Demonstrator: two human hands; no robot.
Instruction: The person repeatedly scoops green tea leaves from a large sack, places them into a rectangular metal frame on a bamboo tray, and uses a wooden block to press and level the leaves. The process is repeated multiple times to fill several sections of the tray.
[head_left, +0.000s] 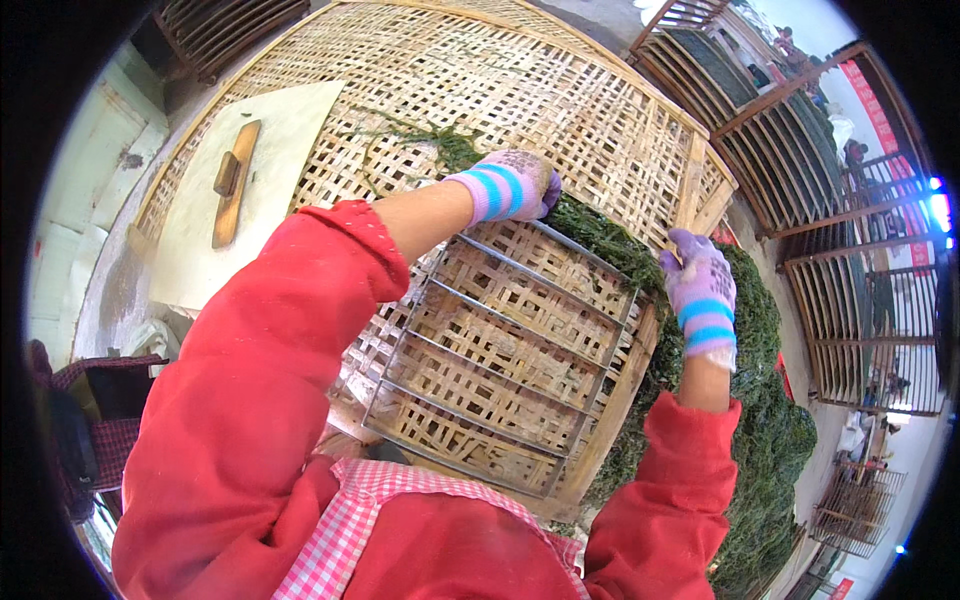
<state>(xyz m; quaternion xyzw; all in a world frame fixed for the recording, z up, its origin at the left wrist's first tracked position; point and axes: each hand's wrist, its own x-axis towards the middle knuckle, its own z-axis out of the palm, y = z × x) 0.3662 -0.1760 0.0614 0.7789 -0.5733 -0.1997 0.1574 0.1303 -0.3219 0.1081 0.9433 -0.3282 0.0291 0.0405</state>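
Note:
My left hand, in a lilac knit glove with blue stripes, reaches over the far bar of a metal grid frame. Its fingertips are largely hidden beside a strip of dark green, stringy seaweed, so a grip cannot be made out. The strip runs along that bar towards my right hand, gloved the same way. Thumb and fingers there look apart, close to the strip's end and the wooden edge. Under the frame lies a woven bamboo mat. Loose seaweed strands lie just beyond my left hand.
A large seaweed heap borders the mat on the right. On the left, a wooden block with a handle rests on a pale board. Slatted racks stand at the right, with people in the background.

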